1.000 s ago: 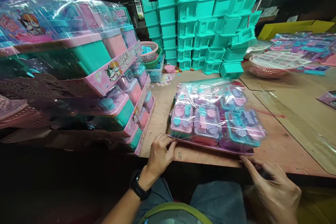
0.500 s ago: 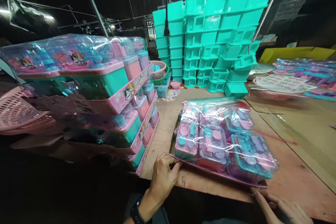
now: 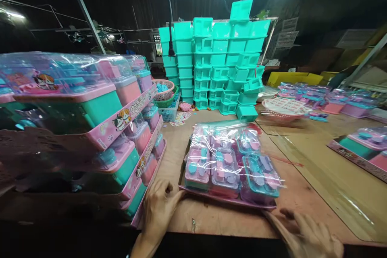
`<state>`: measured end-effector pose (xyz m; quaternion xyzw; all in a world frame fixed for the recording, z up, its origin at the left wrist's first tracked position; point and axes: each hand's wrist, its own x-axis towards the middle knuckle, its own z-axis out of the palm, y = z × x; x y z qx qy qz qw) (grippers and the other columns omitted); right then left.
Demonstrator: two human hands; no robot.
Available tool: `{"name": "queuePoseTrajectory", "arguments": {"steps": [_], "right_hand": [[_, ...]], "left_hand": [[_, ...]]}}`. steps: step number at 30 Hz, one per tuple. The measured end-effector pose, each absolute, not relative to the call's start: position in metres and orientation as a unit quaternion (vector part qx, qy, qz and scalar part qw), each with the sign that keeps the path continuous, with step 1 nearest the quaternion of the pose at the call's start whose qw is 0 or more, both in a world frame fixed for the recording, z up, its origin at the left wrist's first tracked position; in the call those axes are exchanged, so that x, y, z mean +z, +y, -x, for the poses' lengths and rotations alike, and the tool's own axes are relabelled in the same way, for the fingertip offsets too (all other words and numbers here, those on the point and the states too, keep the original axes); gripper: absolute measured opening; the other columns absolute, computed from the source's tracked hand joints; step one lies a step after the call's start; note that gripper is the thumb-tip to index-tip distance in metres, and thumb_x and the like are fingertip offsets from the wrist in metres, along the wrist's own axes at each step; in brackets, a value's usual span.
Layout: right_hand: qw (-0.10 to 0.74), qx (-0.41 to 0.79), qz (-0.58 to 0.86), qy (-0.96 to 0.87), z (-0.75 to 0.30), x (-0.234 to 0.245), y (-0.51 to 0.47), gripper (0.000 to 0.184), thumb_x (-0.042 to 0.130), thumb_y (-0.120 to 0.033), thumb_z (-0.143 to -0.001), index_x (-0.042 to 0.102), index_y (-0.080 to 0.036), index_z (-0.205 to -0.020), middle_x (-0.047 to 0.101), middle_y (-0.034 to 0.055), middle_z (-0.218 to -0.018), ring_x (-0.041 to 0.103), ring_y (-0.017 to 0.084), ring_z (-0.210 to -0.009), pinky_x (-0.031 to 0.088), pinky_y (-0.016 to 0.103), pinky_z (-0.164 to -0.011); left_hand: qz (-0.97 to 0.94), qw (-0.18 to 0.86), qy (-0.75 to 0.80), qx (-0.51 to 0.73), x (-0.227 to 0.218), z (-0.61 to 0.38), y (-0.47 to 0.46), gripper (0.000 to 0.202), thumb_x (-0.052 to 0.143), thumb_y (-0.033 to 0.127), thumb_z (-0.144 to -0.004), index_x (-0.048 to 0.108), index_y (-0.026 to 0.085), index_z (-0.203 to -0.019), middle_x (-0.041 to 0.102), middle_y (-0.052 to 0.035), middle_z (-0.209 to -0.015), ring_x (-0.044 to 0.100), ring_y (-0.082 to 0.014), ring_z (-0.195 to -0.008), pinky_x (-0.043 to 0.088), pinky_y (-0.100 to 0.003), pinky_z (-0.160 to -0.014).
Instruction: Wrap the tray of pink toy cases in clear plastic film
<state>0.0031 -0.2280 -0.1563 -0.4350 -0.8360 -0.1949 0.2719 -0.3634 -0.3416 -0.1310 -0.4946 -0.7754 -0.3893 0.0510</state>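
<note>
A pink-edged cardboard tray [image 3: 223,200] lies on the wooden table, holding several clear-lidded boxes [image 3: 225,167] of pink, teal and purple toy pieces under clear plastic film. By the tray's front left corner is my left hand [image 3: 159,205], its thumb reaching to the edge and its fingers bent but apart from the thumb. My right hand [image 3: 308,229] rests at the front right corner, thumb pointing at the edge and fingers spread. Neither hand is closed around anything. Close to my left hand rises a stack of filled, film-covered trays [image 3: 121,125].
Teal bins [image 3: 211,60] stand piled at the back. Baskets [image 3: 163,90] with small blue parts sit left of them. Farther right are a pink basket [image 3: 284,117] topped with printed sheets, another filled tray [image 3: 363,153] and a yellow box [image 3: 293,77]. A black cable [image 3: 171,48] hangs overhead.
My view has swung right. The tray now sits farther from the table's front edge. My left fingers have come apart from its corner, and my right hand has moved up with fingers spread.
</note>
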Motion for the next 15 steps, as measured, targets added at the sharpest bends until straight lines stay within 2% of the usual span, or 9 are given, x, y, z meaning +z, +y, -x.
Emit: {"name": "queuePoseTrajectory", "arguments": {"steps": [1, 2, 3, 5, 7, 8, 10, 13, 15], "right_hand": [[0.292, -0.177, 0.457, -0.821, 0.0, -0.154, -0.225, 0.037, 0.045, -0.046, -0.1, 0.074, -0.031, -0.118, 0.073, 0.0116, -0.103, 0.059, 0.035, -0.082, 0.042, 0.05, -0.071], [0.318, -0.152, 0.479, -0.804, 0.006, -0.151, -0.223, 0.048, 0.039, -0.057, -0.102, 0.07, -0.029, -0.126, 0.072, 0.0137, -0.108, 0.06, 0.036, -0.087, 0.045, 0.053, -0.076], [0.341, -0.12, 0.492, -0.792, 0.014, -0.148, -0.222, 0.063, 0.034, -0.067, -0.1, 0.062, -0.024, -0.137, 0.071, 0.0165, -0.116, 0.061, 0.039, -0.094, 0.047, 0.056, -0.082], [0.373, -0.072, 0.511, -0.771, 0.033, -0.141, -0.223, 0.095, 0.035, -0.083, -0.092, 0.036, -0.016, -0.159, 0.063, 0.0235, -0.134, 0.059, 0.044, -0.109, 0.047, 0.062, -0.09], [0.382, -0.044, 0.534, -0.753, 0.053, -0.138, -0.227, 0.122, 0.043, -0.093, -0.08, 0.011, -0.011, -0.166, 0.052, 0.0302, -0.146, 0.055, 0.05, -0.119, 0.046, 0.067, -0.093], [0.384, -0.032, 0.545, -0.745, 0.06, -0.137, -0.229, 0.13, 0.045, -0.095, -0.076, 0.005, -0.009, -0.166, 0.049, 0.0334, -0.148, 0.054, 0.052, -0.122, 0.045, 0.07, -0.093], [0.389, -0.013, 0.551, -0.738, 0.069, -0.138, -0.232, 0.134, 0.045, -0.096, -0.074, 0.005, -0.006, -0.165, 0.05, 0.0379, -0.142, 0.057, 0.052, -0.121, 0.044, 0.073, -0.094], [0.392, -0.018, 0.541, -0.744, 0.07, -0.14, -0.232, 0.124, 0.04, -0.093, -0.081, 0.011, -0.008, -0.166, 0.061, 0.0358, -0.13, 0.062, 0.05, -0.118, 0.037, 0.078, -0.099], [0.387, -0.044, 0.523, -0.758, 0.066, -0.142, -0.228, 0.115, 0.035, -0.088, -0.087, 0.011, -0.007, -0.165, 0.066, 0.034, -0.125, 0.065, 0.048, -0.116, 0.035, 0.077, -0.102]], "left_hand": [[0.499, 0.075, -0.769, -0.392, -0.129, 0.363, -0.342, 0.023, 0.073, 0.039, -0.088, 0.065, 0.019, -0.081, 0.065, -0.0025, -0.077, 0.067, -0.0245, -0.073, 0.055, -0.037, -0.069], [0.502, 0.095, -0.762, -0.397, -0.126, 0.361, -0.342, 0.025, 0.071, 0.041, -0.09, 0.066, 0.018, -0.1, 0.068, -0.0067, -0.092, 0.07, -0.0278, -0.088, 0.059, -0.042, -0.079], [0.507, 0.104, -0.757, -0.399, -0.124, 0.357, -0.341, 0.041, 0.072, 0.043, -0.09, 0.061, 0.017, -0.12, 0.067, -0.012, -0.112, 0.069, -0.0319, -0.107, 0.058, -0.048, -0.092], [0.522, 0.097, -0.747, -0.4, -0.121, 0.345, -0.335, 0.095, 0.086, 0.046, -0.076, 0.036, 0.019, -0.152, 0.05, -0.0212, -0.147, 0.05, -0.0404, -0.141, 0.048, -0.059, -0.113], [0.538, 0.071, -0.736, -0.406, -0.121, 0.331, -0.326, 0.139, 0.099, 0.045, -0.057, 0.01, 0.025, -0.163, 0.027, -0.0253, -0.165, 0.029, -0.0446, -0.155, 0.041, -0.062, -0.119], [0.542, 0.064, -0.728, -0.414, -0.122, 0.325, -0.321, 0.149, 0.1, 0.043, -0.054, 0.001, 0.028, -0.164, 0.019, -0.0258, -0.168, 0.025, -0.0447, -0.157, 0.042, -0.061, -0.118], [0.547, 0.051, -0.717, -0.43, -0.126, 0.319, -0.313, 0.153, 0.1, 0.035, -0.056, -0.008, 0.035, -0.164, 0.017, -0.0248, -0.171, 0.027, -0.0427, -0.156, 0.049, -0.055, -0.114], [0.562, -0.009, -0.702, -0.437, -0.129, 0.325, -0.311, 0.143, 0.095, 0.022, -0.067, -0.009, 0.038, -0.164, 0.038, -0.0204, -0.165, 0.044, -0.0357, -0.149, 0.053, -0.048, -0.113], [0.567, -0.054, -0.691, -0.445, -0.129, 0.335, -0.314, 0.133, 0.089, 0.014, -0.074, -0.007, 0.037, -0.164, 0.047, -0.0172, -0.161, 0.051, -0.0313, -0.145, 0.051, -0.045, -0.115]]}}
